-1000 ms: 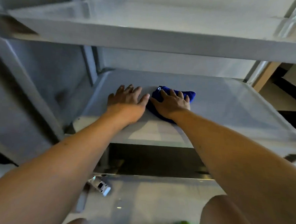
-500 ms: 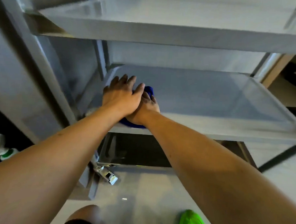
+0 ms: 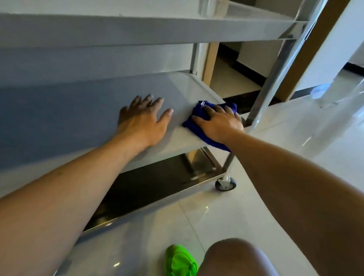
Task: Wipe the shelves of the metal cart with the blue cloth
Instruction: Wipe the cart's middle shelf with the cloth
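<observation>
The wipe of the middle shelf is in hand: the right hand presses flat on the blue cloth right of centre, the left hand rests open, empty, and the next pass likely calls for the lower shelf.

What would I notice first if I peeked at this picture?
Probably the blue cloth, pressed flat under the right hand at the right end of the cart's middle shelf. The left hand lies flat on the shelf beside it. Lower down, a bright green shoe glows on the pale floor.
</observation>
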Demonstrator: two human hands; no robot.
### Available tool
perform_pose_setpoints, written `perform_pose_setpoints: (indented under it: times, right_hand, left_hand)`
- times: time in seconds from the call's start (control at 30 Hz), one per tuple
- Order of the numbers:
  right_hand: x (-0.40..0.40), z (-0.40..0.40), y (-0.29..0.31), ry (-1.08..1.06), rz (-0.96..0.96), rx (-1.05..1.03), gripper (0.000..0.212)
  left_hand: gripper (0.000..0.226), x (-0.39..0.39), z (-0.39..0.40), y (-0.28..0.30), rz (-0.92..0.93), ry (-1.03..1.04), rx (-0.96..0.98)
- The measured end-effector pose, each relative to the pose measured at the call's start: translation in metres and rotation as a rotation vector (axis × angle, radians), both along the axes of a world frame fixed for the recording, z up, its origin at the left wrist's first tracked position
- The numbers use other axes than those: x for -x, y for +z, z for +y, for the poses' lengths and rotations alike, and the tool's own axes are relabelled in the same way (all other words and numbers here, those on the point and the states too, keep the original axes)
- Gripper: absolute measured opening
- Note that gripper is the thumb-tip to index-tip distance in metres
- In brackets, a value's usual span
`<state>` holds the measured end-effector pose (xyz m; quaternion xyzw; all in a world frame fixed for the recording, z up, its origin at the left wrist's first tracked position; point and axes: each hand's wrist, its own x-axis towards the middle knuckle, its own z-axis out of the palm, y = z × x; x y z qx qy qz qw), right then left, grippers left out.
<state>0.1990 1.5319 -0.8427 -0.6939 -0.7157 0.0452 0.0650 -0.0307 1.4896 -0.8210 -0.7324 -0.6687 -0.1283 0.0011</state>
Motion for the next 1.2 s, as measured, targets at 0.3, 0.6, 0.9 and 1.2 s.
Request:
perform_pose_setpoints:
  times: [0.3,0.6,0.9,1.2]
  right_hand:
    - [0.047,-0.027,0.002,-0.038,-0.031,0.044,0.087]
    - [0.269,-0.11,0.001,0.465,-0.046,0.007,0.08]
    - [0.388,-0.188,0.003,0.743,-0.046,-0.032,0.072]
    - [0.356,-0.22,-0.029,0.928,-0.021,-0.395,0.073]
  left_hand:
    - [0.071,0.092,-0.05,-0.004,0.043,0.171,0.036]
    - [0.067,0.198,-0.163,-0.008,0.037,0.446,-0.05]
    - [0.057,0.237,-0.285,-0.037,-0.075,0.559,-0.197]
    - [0.052,0.236,-0.322,-0.064,-0.134,0.588,-0.213]
